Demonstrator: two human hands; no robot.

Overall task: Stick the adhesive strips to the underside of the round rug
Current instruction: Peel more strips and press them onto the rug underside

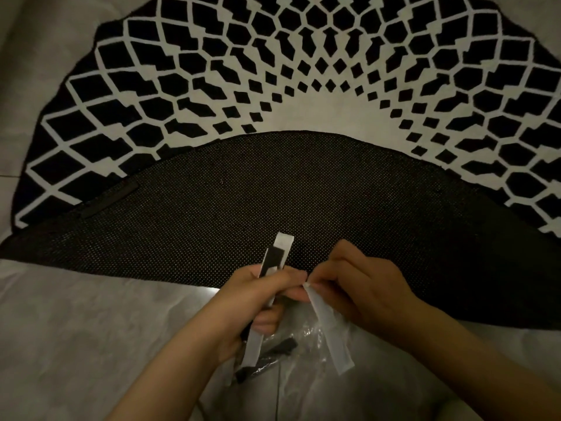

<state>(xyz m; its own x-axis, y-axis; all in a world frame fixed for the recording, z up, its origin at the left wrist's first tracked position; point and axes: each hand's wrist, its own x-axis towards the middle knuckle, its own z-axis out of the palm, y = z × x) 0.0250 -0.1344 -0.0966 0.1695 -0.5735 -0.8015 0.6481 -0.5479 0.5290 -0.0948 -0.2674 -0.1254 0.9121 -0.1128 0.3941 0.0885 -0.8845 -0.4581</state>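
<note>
peeling the backing, lower centre

my left hand (261,294) grips a bundle of adhesive strips (274,262); my right hand (358,287) pinches a white backing paper (329,329) peeling downward. the round rug (303,71) fills the upper frame, its dark underside (273,192) folded toward me. the strips look light and floppy, so i'd hold them by the ends, off the glue.

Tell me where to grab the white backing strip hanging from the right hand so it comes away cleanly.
Pinch the white backing strip at its top end, where the right hand already holds it beside the left hand, coming from the right. Its lower end dangles free and limp.
</note>
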